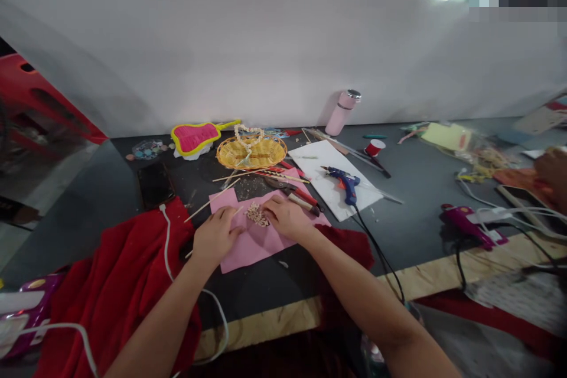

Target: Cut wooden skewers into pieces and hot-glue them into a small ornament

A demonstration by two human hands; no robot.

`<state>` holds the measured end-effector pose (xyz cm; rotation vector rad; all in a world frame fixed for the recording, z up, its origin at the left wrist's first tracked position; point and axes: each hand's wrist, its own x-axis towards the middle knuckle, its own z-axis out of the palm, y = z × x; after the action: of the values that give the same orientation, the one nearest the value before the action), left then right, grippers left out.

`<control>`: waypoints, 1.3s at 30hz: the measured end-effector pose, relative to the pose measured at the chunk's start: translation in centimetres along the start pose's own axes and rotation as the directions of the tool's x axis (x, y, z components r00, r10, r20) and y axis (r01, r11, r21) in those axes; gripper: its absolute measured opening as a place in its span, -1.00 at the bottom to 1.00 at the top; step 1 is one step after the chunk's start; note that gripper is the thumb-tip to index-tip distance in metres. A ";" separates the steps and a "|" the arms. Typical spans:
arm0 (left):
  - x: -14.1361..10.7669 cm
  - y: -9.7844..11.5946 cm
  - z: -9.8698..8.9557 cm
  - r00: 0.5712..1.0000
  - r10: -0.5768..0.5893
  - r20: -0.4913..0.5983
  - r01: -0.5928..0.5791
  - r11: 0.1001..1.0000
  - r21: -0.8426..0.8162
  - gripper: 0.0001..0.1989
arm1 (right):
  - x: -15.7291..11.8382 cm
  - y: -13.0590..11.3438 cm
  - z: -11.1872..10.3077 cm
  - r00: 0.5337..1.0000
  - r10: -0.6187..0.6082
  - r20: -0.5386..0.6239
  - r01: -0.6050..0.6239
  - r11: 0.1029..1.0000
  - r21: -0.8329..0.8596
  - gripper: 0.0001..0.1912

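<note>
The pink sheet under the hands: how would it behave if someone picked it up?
The pink sheet looks thin, so it would probably be light and bend easily. The small pale pieces on it seem loose and heaped, so tilting would likely make them slide or scatter.

pink paper [241,254], cream pieces [256,215], red cloth [124,266], dark-blue glue gun [351,192], white sheet [332,196], yellow woven-patterned basket [271,155]

There is one heap of bits [257,216], one basket [271,153], one pink bottle [340,115] and one blue glue gun [349,186].
</note>
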<state>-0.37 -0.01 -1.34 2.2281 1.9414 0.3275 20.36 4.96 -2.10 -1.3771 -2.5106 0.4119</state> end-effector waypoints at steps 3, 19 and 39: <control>0.0 0.0 0.1 1.000 0.010 -0.017 -0.010 1.000 0.023 -0.64 | -0.3 0.4 -0.2 0.999 -0.032 -0.035 0.034 0.997 0.062 -0.81; -0.6 1.1 0.4 0.983 0.183 0.008 -0.183 0.983 0.027 -0.74 | -0.6 0.5 -0.8 0.991 -0.129 -0.021 0.131 0.982 0.134 -0.78; -0.4 0.3 0.2 0.968 0.215 -0.126 -0.219 0.975 -0.020 -0.68 | -0.1 1.2 0.0 0.969 -0.174 -0.176 0.177 0.984 0.003 -0.70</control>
<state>-0.04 -0.44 -1.46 2.4567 1.7332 0.5347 21.32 5.52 -2.55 -1.1192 -2.4507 0.2655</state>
